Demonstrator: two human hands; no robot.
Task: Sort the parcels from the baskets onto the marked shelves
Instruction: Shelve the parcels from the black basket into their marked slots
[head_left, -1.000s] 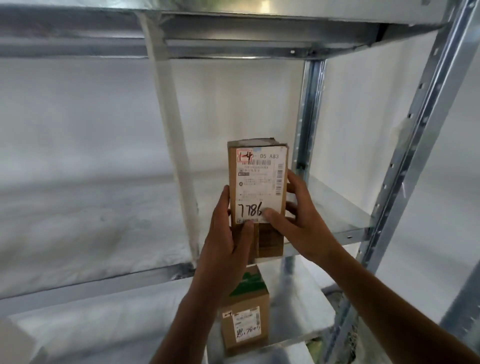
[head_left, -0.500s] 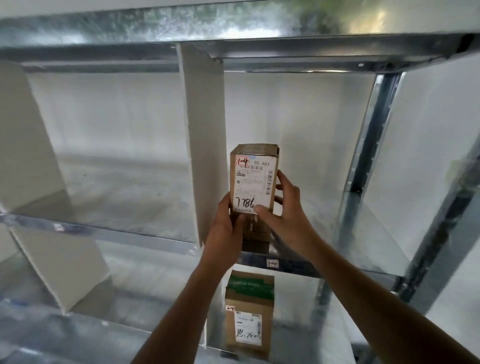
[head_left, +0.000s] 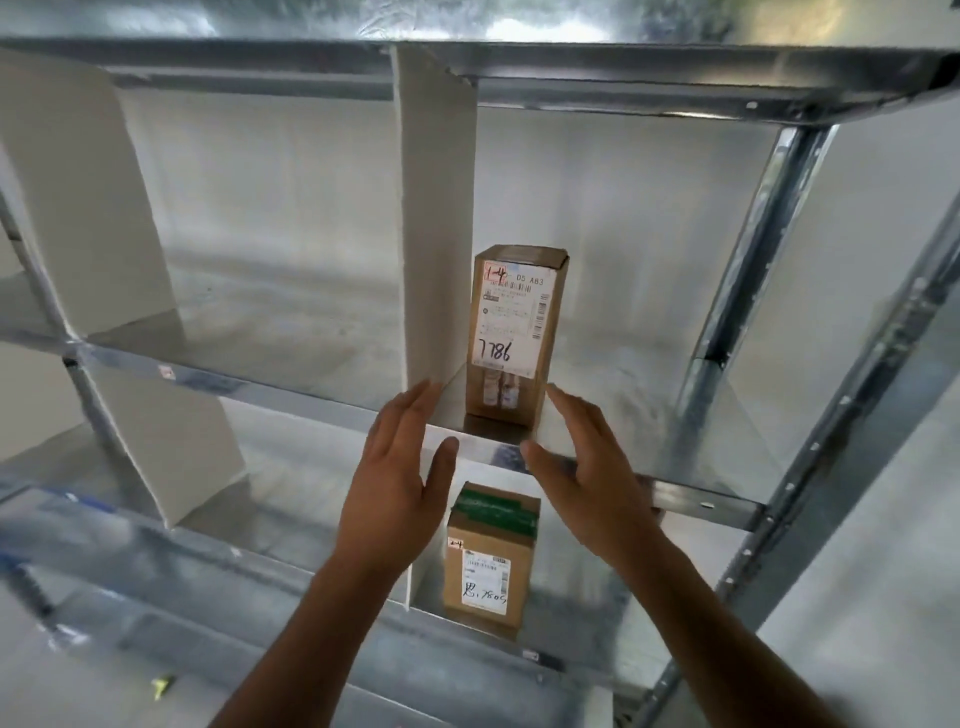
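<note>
A tall brown parcel (head_left: 511, 338) stands upright on the upper metal shelf (head_left: 613, 389), just right of a white divider (head_left: 434, 234). Its white label reads 7786, with a red 1-4 at the top. My left hand (head_left: 400, 483) and my right hand (head_left: 587, 467) hover below and in front of it with straight fingers, one on each side, touching nothing. On the shelf below stands a second brown parcel (head_left: 488, 561) with green tape on top and a white label.
Another white divider (head_left: 83, 208) leans in the upper shelf at the left, and one (head_left: 171, 447) stands in the lower shelf. Grey metal uprights (head_left: 748, 249) frame the right side. A white wall lies behind the shelves.
Both hands have let go of the tall parcel and drawn back toward me. The parcel now stands alone on the upper shelf. The camera has shifted left and nearer.
</note>
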